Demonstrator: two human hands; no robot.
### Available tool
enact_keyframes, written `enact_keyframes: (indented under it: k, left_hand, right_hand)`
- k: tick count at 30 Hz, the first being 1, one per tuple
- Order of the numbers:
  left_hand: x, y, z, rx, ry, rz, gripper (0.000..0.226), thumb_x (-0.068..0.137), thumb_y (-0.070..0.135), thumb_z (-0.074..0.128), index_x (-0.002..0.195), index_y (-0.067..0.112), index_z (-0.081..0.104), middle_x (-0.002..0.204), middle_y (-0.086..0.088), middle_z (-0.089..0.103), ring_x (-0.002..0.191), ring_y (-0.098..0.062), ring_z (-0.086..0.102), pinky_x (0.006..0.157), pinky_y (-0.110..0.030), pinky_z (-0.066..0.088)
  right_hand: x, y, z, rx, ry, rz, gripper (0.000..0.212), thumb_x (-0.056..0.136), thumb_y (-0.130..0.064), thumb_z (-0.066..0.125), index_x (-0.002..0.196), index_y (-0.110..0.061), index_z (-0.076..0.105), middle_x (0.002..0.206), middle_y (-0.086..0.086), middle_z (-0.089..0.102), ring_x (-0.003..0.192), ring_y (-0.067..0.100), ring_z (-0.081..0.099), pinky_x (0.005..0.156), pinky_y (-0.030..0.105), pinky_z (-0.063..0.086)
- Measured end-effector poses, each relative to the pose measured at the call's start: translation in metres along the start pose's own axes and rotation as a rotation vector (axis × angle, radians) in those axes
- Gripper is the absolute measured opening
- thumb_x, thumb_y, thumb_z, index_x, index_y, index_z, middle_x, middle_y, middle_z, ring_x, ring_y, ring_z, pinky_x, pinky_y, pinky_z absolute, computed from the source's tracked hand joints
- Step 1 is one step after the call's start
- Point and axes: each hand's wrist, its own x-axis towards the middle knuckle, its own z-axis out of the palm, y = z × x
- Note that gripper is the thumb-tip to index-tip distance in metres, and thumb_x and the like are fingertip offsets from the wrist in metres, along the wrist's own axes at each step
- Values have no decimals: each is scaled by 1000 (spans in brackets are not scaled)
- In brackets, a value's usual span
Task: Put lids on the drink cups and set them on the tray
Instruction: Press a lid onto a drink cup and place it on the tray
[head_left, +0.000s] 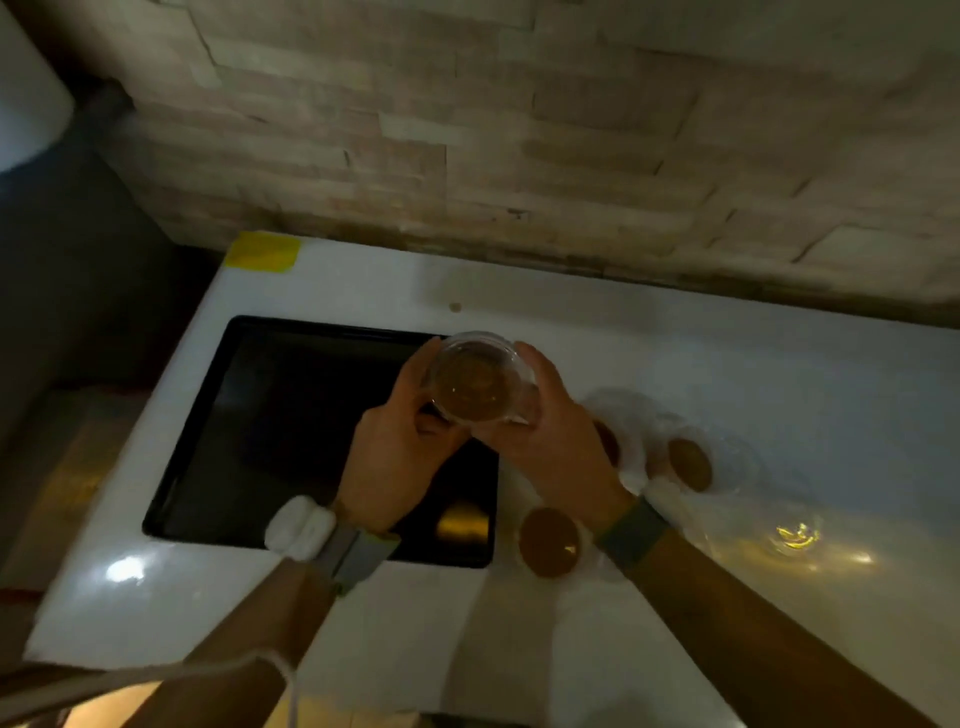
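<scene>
A clear plastic cup of brown drink (471, 382) with a clear domed lid on top is held between my left hand (400, 441) and my right hand (550, 431), above the right edge of the black tray (270, 415). Both hands wrap its sides. Three more cups of brown drink stand on the white table right of the tray: one at the front (549, 541), one half hidden behind my right wrist (608, 441), and one further right (689, 464). The tray holds no cups.
The white table (779, 374) runs up to a brick wall (519, 156). A yellow tape patch (264, 250) marks the far left corner. A clear lid (797, 535) glints at the right. The table's left edge drops to a dark floor.
</scene>
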Motion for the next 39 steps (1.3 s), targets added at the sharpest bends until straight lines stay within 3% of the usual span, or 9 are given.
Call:
enact_keyframes:
  k: [2,4,9,15,20,28,31,35,39]
  left_hand:
    - [26,-18,-3,23,-32,-45,86,80,33,76,149,34,26,102,1,74,80,6,67,79,-11,49]
    - [45,-30,1,40,-55,-91,88,81,31,76,151,32,24,107,-7,74,90,-16,71,86,-28,51]
    - [87,-58,11,99,-148,-192,86,82,36,74,150,37,22,113,-8,73,102,-24,70,84,-27,46]
    - [106,-73,23,84,-237,-163,86,86,30,71,153,29,16,118,-16,69,107,-33,66,84,-32,47]
    - [118,-65,38,75,-230,-199,83,85,36,70,150,34,19,118,-12,70,108,-32,66,90,-37,51]
    - [116,-68,43,24,-270,-157,87,86,32,70,152,34,14,123,-7,68,107,-26,67,87,-31,49]
    - [112,-71,42,-7,-265,-162,94,88,24,69,154,32,2,137,-5,59,110,-24,66,91,-31,48]
    - [93,-73,37,-35,-85,-213,87,89,5,63,153,26,10,152,1,41,113,-22,63,93,-29,47]
    - [42,-56,40,-49,-49,-174,75,85,4,67,146,23,28,142,4,47,113,-12,56,97,-33,49]
  right_hand:
    - [29,10,14,-31,-27,30,81,79,-31,79,139,-46,26,120,-22,61,104,-3,61,86,15,51]
    - [49,21,24,-69,-56,65,88,81,-26,77,145,-36,19,133,-2,57,109,8,57,85,15,48]
    - [89,43,46,-80,-25,145,89,80,-13,75,145,-30,16,128,4,55,101,17,57,73,11,43]
    - [109,59,54,-145,78,200,81,80,-10,73,142,-25,23,102,-6,55,85,12,56,56,2,42]
    - [116,62,47,-162,139,259,86,83,-11,69,147,-28,15,124,10,60,101,21,58,81,30,47]
    - [113,67,39,-191,50,312,112,78,-9,74,153,-29,-7,146,11,46,127,29,49,90,28,41]
    - [110,62,35,-197,41,285,118,76,-9,76,153,-28,-11,155,10,34,136,29,40,103,35,41]
    - [91,49,20,-108,48,261,115,76,-8,78,154,-28,-3,159,8,22,140,30,34,109,45,39]
    - [50,35,-11,74,52,234,93,80,-6,76,150,-30,19,154,1,31,135,20,39,105,41,44]
